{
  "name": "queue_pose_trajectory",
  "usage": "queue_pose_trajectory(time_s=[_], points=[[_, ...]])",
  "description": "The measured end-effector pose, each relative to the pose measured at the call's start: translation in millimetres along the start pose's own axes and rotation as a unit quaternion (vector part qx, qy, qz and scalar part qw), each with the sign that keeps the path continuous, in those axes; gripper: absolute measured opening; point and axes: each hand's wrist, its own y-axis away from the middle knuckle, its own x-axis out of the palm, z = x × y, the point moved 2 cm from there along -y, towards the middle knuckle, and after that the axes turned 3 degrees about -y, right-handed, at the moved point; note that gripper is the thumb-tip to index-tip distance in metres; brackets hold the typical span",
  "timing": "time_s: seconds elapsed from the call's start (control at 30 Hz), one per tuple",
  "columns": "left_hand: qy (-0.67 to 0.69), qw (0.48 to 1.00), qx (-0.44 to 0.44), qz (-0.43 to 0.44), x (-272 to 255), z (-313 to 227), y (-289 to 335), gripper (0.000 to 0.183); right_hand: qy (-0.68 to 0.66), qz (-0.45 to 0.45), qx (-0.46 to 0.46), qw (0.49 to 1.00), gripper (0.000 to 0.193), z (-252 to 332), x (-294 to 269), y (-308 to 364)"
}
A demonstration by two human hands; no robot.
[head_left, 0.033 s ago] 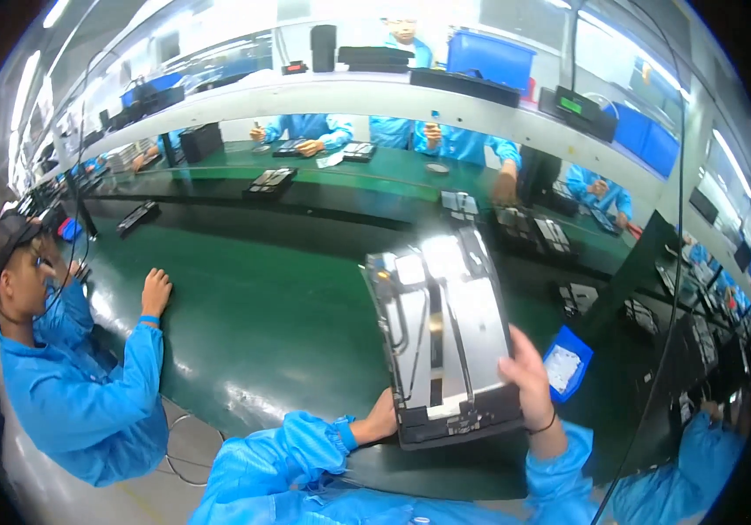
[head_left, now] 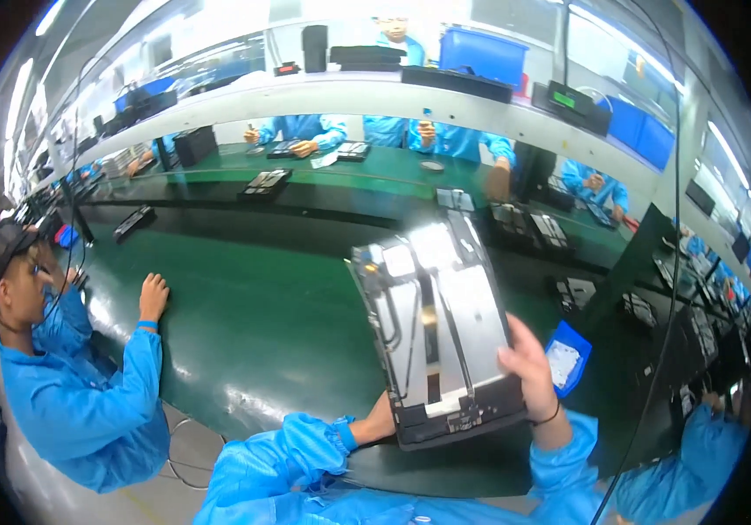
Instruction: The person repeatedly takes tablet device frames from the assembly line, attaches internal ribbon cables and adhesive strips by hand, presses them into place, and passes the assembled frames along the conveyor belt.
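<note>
An opened tablet [head_left: 458, 332] is held up in front of me, tilted. Its inside shows silver panels, black cables and a dark circuit board along the lower edge. My right hand [head_left: 530, 367] grips its right edge, thumb on the inner face and the other fingers mostly behind it. At the lower left edge is my left hand [head_left: 377, 422], its fingers hidden behind the tablet. Just right of my right hand, a blue tray [head_left: 582, 374] on the green table [head_left: 261, 324] holds small white pieces.
A co-worker in blue [head_left: 82, 402] sits at the left, one hand resting on the table. More opened devices lie along the far strip [head_left: 266, 182] and at the right [head_left: 576, 294]. A shelf [head_left: 305, 94] with blue bins [head_left: 480, 57] crosses the back. A dark cable [head_left: 668, 324] hangs at the right.
The tablet's upper end has shifted slightly left in the picture, with both hands still on it. The whole view has moved a little as well.
</note>
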Motion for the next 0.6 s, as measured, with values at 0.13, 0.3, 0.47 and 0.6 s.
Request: queue_pose_trajectory(time_s=[0.13,0.3,0.47,0.6], points=[[-0.069,0.997,-0.038,0.026,24,-13,-37,0.042,-0.024,0.014,-0.016,0.999,0.062,35,16,-17],[-0.165,0.974,-0.054,0.146,39,-15,-28,0.039,-0.101,0.027,0.002,0.995,0.054,19,5,-14],[-0.208,0.944,-0.016,0.255,-42,14,6,0.036,-0.194,-0.141,0.026,0.971,0.052,-5,-19,20],[-0.179,0.962,-0.035,0.204,-10,2,-4,0.022,-0.189,-0.236,0.029,0.953,0.034,-28,-37,27]])
